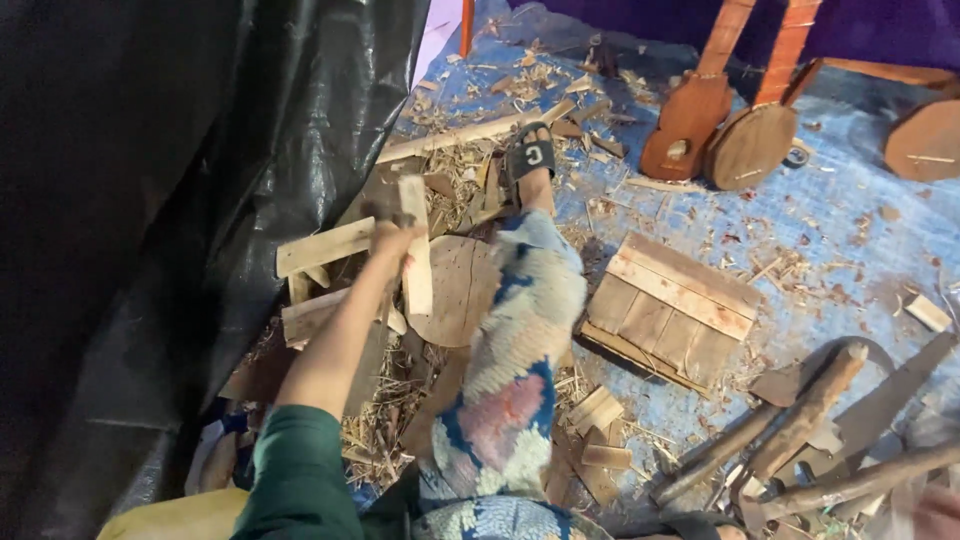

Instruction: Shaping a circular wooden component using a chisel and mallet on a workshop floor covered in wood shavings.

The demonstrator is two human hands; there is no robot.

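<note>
My left hand (393, 243) reaches forward from a green sleeve and is closed around a pale flat wooden block (416, 262), held upright over a heap of offcuts. Just right of the block a round wooden disc (455, 292) lies on the ground. My leg in patterned trousers (520, 350) stretches past the disc to a foot in a black sandal (530, 155). At the bottom right corner a blurred bit of my right hand (938, 512) shows beside rough sticks (810, 410); its grip is unclear.
A black plastic sheet (150, 200) fills the left side. A panel of joined planks (670, 310) lies on the blue tarp (850, 230) amid shavings. Two unfinished wooden string instruments (700, 115) lean at the back right. Loose planks (325, 245) pile near the sheet.
</note>
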